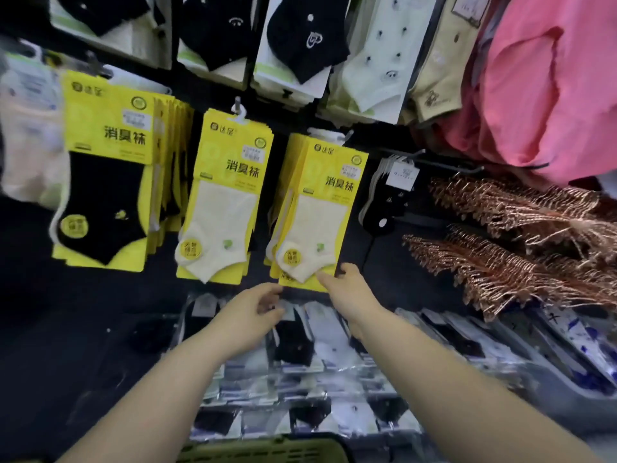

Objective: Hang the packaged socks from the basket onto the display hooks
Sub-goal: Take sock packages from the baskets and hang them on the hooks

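The right hand (347,285) pinches the lower right corner of a yellow sock pack (320,212), thumb on its front and fingers curled round its right edge. The left hand (257,305) is just under the pack's lower left corner with its fingers loosely curled. The blur hides whether they touch or hold the pack. This pack holds white socks and is the front one of a bunch on a hook (347,135) on the dark display wall.

To its left hangs a second bunch of white socks (223,195), then a bunch of black socks (107,168). Below the hands, flat clear-wrapped socks (300,362) lie in rows. A green basket (267,451) shows at the bottom edge of the view. To the right are copper-coloured hangers (517,235) and, above them, a pink garment (551,78).
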Demonstrator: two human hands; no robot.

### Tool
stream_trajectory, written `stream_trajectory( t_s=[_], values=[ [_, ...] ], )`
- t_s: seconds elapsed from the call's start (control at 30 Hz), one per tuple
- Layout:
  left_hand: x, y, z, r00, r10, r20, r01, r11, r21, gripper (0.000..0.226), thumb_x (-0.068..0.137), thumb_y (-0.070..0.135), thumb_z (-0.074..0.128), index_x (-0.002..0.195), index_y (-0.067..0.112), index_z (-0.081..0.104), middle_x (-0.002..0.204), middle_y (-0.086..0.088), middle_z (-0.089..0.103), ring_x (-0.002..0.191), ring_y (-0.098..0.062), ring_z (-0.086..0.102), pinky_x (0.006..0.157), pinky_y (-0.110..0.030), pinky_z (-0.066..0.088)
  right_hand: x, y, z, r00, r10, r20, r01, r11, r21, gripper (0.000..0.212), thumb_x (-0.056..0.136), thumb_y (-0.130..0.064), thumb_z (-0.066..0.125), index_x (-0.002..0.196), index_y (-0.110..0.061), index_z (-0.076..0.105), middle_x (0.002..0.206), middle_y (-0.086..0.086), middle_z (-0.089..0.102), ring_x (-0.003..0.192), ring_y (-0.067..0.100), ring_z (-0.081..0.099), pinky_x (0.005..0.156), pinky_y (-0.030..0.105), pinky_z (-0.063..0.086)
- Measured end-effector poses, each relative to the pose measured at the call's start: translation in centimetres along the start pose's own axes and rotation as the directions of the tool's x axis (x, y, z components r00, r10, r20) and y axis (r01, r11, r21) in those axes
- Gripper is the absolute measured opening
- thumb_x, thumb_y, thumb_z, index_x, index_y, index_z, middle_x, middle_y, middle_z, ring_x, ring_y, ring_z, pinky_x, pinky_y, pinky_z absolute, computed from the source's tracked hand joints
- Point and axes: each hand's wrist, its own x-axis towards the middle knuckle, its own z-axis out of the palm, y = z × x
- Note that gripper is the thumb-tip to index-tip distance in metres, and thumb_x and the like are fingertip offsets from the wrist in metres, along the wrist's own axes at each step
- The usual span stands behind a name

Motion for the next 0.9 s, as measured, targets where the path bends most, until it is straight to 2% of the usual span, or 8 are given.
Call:
stream_trajectory(
  t_s=[0.07,0.13,0.2,0.27,0.33,0.53,0.67,0.9],
  values=[
    [-1.4,-0.9,0.6,0.995,-0.019,0.099,0.006,0.992,0.122,0.047,0.095,0.022,0.054,0.141,0.019,0.042,0.142,0.002,0.048,0.126,-0.010,0.047,0.093,-0.016,0.035,-1.8,2.3,0.4,0.995,0.079,0.055,-0.077,0.997,-0.031,0.068,0.095,-0.028,0.055,0.149,-0.009,0.019,0.126,0.006,0.048,0.094,0.016,0.048,0.078,0.029,0.038],
    [-3.0,-1.8,1.1,0.980,-0.067,0.186,0.022,0.973,0.231,0.046,0.095,0.026,0.054,0.139,0.020,0.044,0.141,0.004,0.048,0.126,-0.011,0.047,0.094,-0.017,0.035,-3.8,4.7,0.7,0.981,0.147,0.125,-0.142,0.989,-0.043,0.062,0.095,-0.026,0.056,0.146,-0.009,0.026,0.118,0.007,0.053,0.091,0.017,0.049,0.075,0.029,0.040],
    [-4.7,-2.7,1.5,0.966,-0.123,0.229,0.054,0.957,0.286,0.043,0.095,0.027,0.055,0.136,0.020,0.047,0.139,0.001,0.051,0.124,-0.013,0.049,0.100,-0.023,0.040,-6.0,7.2,1.1,0.957,0.215,0.193,-0.209,0.977,-0.051,0.051,0.095,-0.025,0.057,0.139,-0.008,0.038,0.127,0.013,0.052,0.098,0.023,0.051,0.083,0.033,0.043],
    [-7.0,-3.6,2.1,0.950,-0.184,0.251,0.107,0.951,0.292,0.041,0.095,0.026,0.056,0.135,0.018,0.048,0.136,-0.001,0.053,0.122,-0.014,0.051,0.101,-0.028,0.043,-8.1,9.6,1.8,0.933,0.265,0.243,-0.263,0.964,-0.042,0.033,0.095,-0.026,0.056,0.123,-0.007,0.052,0.129,0.017,0.053,0.108,0.030,0.056,0.091,0.035,0.046],
    [-9.8,-4.5,3.0,0.934,-0.234,0.269,0.160,0.950,0.268,0.040,0.095,0.021,0.056,0.133,0.014,0.050,0.133,-0.003,0.055,0.121,-0.015,0.053,0.098,-0.023,0.042,-10.1,11.9,3.0,0.908,0.299,0.295,-0.298,0.953,-0.048,0.016,0.096,-0.027,0.054,0.101,-0.012,0.058,0.126,0.014,0.057,0.110,0.028,0.057,0.090,0.034,0.047],
    [-18.6,-8.6,4.8,0.883,-0.377,0.279,0.296,0.910,0.291,0.033,0.093,0.008,0.057,0.125,0.003,0.055,0.124,-0.012,0.061,0.110,-0.014,0.056,0.083,-0.003,0.038,-14.6,17.5,7.1,0.809,0.312,0.499,-0.271,0.950,-0.154,0.013,0.097,-0.027,0.051,0.086,-0.021,0.056,0.096,-0.003,0.059,0.072,0.008,0.057,0.067,0.023,0.043],
    [-21.6,-10.5,3.9,0.851,-0.476,0.222,0.390,0.855,0.341,0.034,0.093,0.010,0.057,0.127,0.004,0.054,0.125,-0.011,0.060,0.117,-0.020,0.056,0.096,-0.019,0.041,-16.1,18.0,9.5,0.755,0.274,0.596,-0.177,0.960,-0.217,0.019,0.097,-0.024,0.050,0.079,-0.023,0.052,0.085,-0.001,0.059,0.069,0.009,0.055,0.063,0.022,0.039],
    [-24.0,-13.7,0.0,0.789,-0.579,0.206,0.459,0.778,0.428,0.036,0.095,0.024,0.055,0.130,0.014,0.053,0.129,-0.002,0.057,0.117,-0.012,0.053,0.092,-0.015,0.039,-17.9,17.7,14.6,0.668,0.235,0.706,-0.133,0.971,-0.197,0.015,0.099,-0.019,0.046,0.085,-0.019,0.053,0.077,-0.005,0.060,0.061,0.004,0.055,0.057,0.016,0.039]
  ],
)
